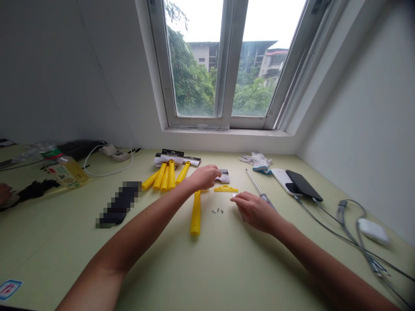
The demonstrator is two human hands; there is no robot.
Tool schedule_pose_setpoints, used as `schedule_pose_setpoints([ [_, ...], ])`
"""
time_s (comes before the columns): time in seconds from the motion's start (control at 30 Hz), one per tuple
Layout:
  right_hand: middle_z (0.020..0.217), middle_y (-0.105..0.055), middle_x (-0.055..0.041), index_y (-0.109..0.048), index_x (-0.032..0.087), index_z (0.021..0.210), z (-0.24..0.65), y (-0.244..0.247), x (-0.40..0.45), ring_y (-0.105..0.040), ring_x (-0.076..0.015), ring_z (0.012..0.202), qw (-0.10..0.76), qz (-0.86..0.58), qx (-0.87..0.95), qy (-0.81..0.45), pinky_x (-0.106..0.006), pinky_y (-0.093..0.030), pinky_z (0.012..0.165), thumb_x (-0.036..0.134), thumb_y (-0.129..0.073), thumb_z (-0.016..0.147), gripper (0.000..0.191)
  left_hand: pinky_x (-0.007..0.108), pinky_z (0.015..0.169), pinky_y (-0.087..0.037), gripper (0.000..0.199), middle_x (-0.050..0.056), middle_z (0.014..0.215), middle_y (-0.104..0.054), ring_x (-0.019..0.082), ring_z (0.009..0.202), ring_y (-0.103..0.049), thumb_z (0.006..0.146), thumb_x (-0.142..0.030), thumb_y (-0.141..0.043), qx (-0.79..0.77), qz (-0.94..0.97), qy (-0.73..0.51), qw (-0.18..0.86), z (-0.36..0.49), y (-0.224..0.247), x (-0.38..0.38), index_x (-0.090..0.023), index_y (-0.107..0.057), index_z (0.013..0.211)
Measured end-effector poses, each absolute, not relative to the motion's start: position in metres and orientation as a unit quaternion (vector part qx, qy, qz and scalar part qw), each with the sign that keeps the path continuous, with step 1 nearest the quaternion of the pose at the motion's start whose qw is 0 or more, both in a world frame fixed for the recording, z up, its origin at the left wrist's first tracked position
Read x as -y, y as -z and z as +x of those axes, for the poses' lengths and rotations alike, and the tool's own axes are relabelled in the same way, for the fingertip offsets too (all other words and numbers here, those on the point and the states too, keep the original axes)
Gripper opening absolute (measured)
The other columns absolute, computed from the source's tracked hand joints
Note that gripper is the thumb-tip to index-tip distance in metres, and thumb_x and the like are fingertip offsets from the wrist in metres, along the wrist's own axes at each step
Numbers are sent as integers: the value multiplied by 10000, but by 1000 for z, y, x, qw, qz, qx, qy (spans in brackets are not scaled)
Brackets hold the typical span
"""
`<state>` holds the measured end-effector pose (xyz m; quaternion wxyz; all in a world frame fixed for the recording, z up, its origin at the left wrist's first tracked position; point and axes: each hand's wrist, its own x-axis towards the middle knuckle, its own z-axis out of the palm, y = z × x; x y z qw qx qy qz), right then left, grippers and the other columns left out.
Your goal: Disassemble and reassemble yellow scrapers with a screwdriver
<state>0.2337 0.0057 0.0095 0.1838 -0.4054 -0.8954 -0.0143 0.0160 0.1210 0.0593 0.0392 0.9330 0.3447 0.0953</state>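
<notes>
My left hand (205,177) is closed over the desk, its fingertips at the edge of a small printed card (223,176); whether it grips the card is hidden. My right hand (254,210) has its fingers pressed together, with a small white piece (233,195) at the tips. Between the hands lies a flat yellow plastic bar (226,188). Closer to me are several tiny screws and metal bits (217,211). A yellow scraper handle (196,214) points toward me below my left hand. Just beyond my right hand lies a screwdriver (256,183) with a clear handle, partly covered by that hand.
Several yellow handles (164,177) with black-and-white header cards lie at the back left, beside a dark, pixelated flat object (121,205). White gloves (257,160), a power bank (285,181), a black phone-like slab (304,185) and cables (343,233) are rightward. A bottle (66,168) lies far left.
</notes>
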Motion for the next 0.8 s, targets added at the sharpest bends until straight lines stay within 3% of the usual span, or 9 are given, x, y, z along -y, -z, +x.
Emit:
schedule_pose_setpoints([
  [0.23, 1024, -663, -86, -683, 218, 1043, 246, -10, 4, -571, -226, 952, 128, -461, 878, 2, -410, -464, 860, 251, -417, 975, 277, 259, 873, -478, 330, 66, 1160, -676, 188, 1020, -631, 939, -195, -418, -412, 889, -195, 40, -53, -70, -124, -214, -661, 1162],
  [0.33, 1010, -663, -88, -690, 221, 1021, 246, -9, 2, -566, -223, 933, 140, -466, 873, -7, -402, -447, 841, 275, -411, 983, 288, 239, 815, -484, 276, 47, 1064, -705, 170, 906, -647, 937, -242, -440, -506, 822, -261, 29, -99, -78, -123, -210, -674, 1081],
  [0.43, 1017, -656, -93, -686, 210, 1033, 245, -9, 1, -561, -223, 937, 158, -467, 870, -1, -400, -436, 842, 284, -407, 988, 292, 290, 757, -471, 247, 79, 918, -711, 211, 818, -642, 923, -292, -465, -615, 753, -234, -13, -133, -79, -130, -184, -680, 975],
  [0.53, 996, -651, -94, -682, 197, 1013, 242, -8, 1, -561, -215, 924, 177, -465, 867, 7, -393, -433, 846, 263, -396, 990, 294, 320, 750, -468, 304, 120, 980, -709, 270, 889, -653, 873, -461, -545, -692, 708, -144, -1, -137, -69, -140, -190, -677, 915],
  [0.63, 960, -653, -87, -683, 196, 966, 240, -6, 0, -569, -207, 899, 184, -466, 865, 5, -384, -442, 832, 253, -388, 992, 301, 353, 745, -479, 442, 182, 1030, -704, 337, 949, -660, 801, -589, -591, -720, 681, -130, 14, -119, -55, -151, -169, -674, 910],
  [0.8, 944, -667, -92, -690, 190, 937, 247, -4, -2, -592, -210, 879, 215, -478, 851, 19, -379, -458, 815, 243, -420, 978, 278, 379, 744, -485, 414, 217, 1001, -705, 386, 982, -668, 729, -433, -708, -750, 642, -152, 32, -99, -44, -171, -133, -651, 1009],
])
